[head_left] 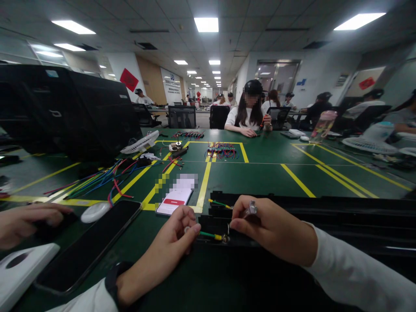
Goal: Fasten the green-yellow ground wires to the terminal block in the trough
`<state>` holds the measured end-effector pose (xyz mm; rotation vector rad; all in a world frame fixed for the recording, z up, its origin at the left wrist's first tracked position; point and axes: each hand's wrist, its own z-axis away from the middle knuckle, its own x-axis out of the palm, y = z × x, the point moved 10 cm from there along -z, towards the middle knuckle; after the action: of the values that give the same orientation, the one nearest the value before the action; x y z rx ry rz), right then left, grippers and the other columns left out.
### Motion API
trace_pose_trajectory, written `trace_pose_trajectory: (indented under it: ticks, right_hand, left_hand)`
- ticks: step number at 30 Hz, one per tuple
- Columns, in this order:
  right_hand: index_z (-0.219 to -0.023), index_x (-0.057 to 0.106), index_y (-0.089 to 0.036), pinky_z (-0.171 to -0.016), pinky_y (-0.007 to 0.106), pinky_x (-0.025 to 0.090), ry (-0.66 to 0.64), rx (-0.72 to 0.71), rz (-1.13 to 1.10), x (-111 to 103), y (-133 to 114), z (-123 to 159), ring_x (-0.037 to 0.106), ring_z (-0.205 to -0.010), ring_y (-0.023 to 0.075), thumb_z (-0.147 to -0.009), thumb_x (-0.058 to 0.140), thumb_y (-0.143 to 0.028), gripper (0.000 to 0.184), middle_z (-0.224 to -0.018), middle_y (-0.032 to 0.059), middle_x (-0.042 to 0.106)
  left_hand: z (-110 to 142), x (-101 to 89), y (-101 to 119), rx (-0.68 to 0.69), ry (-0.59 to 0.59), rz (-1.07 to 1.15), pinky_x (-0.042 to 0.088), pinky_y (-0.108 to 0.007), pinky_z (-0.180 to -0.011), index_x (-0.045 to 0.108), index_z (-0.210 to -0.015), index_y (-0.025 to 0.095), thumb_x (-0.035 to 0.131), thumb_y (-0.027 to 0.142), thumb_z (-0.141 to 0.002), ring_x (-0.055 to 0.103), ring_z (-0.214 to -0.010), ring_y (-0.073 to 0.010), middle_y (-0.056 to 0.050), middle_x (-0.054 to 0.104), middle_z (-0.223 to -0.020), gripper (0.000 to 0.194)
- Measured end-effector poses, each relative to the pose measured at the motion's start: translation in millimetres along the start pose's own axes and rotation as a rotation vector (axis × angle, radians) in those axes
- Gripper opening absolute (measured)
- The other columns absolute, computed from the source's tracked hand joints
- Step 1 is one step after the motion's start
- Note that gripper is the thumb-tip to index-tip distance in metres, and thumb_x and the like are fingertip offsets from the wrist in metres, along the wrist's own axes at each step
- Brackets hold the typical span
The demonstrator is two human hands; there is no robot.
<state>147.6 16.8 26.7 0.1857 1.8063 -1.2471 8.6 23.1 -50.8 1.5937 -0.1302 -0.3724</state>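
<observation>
My left hand (pixel 180 236) is closed, thumb and forefinger pinching a short green-and-yellow wire (pixel 208 235). The wire's far end carries a metal terminal (pixel 225 238), which lies at the end of a long black strip-like part (pixel 238 232). Over that same part, just above the terminal, my right hand (pixel 268 225) is closed in a pinch; what it grips is hidden by the fingers. A shiny, clear piece shows on its forefinger. Beyond it, a second green-and-yellow wire (pixel 218 203) lies on another black part.
A lit phone (pixel 175 200) lies ahead of my left hand. A dark phone (pixel 94 247), a white round case (pixel 95 212) and another person's hand (pixel 29 221) are at left. Loose wires (pixel 97 180) and a small fan (pixel 141 142) lie farther back. A co-worker (pixel 248 112) sits opposite.
</observation>
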Motion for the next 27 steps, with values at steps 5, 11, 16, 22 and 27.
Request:
trace_pose_trajectory:
  ticks: [5, 11, 16, 22, 27]
  right_hand:
    - [-0.081, 0.051, -0.019, -0.049, 0.021, 0.030, 0.050, 0.000, 0.102, 3, 1, 1, 0.045, -0.053, 0.0090, -0.084, 0.050, -0.044, 0.025, -0.060, -0.0038, 0.051]
    - [-0.080, 0.052, -0.020, -0.053, 0.022, 0.030, 0.032, 0.018, 0.180, 12, -1, 1, 0.048, -0.058, 0.0103, -0.084, 0.051, -0.036, 0.017, -0.067, -0.0018, 0.058]
    - [-0.082, 0.052, -0.019, -0.055, 0.023, 0.031, 0.027, -0.010, 0.178, 10, -4, 2, 0.048, -0.061, 0.0106, -0.086, 0.046, -0.027, 0.011, -0.069, -0.0008, 0.057]
    - [-0.083, 0.054, -0.020, -0.060, 0.023, 0.034, -0.055, -0.043, 0.147, 11, -3, 2, 0.050, -0.067, 0.0114, -0.086, 0.045, -0.025, 0.011, -0.075, -0.0009, 0.059]
    - [-0.082, 0.053, -0.020, -0.056, 0.021, 0.034, -0.024, -0.041, 0.102, 2, -5, 2, 0.048, -0.062, 0.0095, -0.088, 0.044, -0.029, 0.014, -0.070, -0.0026, 0.056]
  left_hand:
    - [1, 0.3, 0, -0.005, -0.002, -0.010, 0.034, -0.016, -0.043, 0.039, -0.087, 0.022, 0.047, 0.032, -0.086, 0.038, -0.051, -0.0060, 0.007, 0.042, -0.067, 0.013]
    - [2, -0.3, 0, 0.005, -0.001, 0.012, 0.035, -0.016, -0.043, 0.040, -0.088, 0.022, 0.048, 0.032, -0.086, 0.038, -0.051, -0.0058, 0.007, 0.042, -0.068, 0.012]
    - [2, -0.4, 0, 0.010, 0.001, 0.014, 0.035, -0.016, -0.043, 0.040, -0.088, 0.023, 0.048, 0.032, -0.086, 0.038, -0.051, -0.0060, 0.007, 0.042, -0.068, 0.013]
    - [1, -0.3, 1, -0.001, 0.012, 0.004, 0.035, -0.016, -0.043, 0.039, -0.086, 0.023, 0.048, 0.032, -0.085, 0.038, -0.050, -0.0061, 0.007, 0.042, -0.067, 0.013]
    - [0, 0.4, 0, -0.003, 0.009, -0.006, 0.034, -0.016, -0.043, 0.040, -0.087, 0.023, 0.047, 0.032, -0.086, 0.038, -0.049, -0.0060, 0.007, 0.042, -0.066, 0.012]
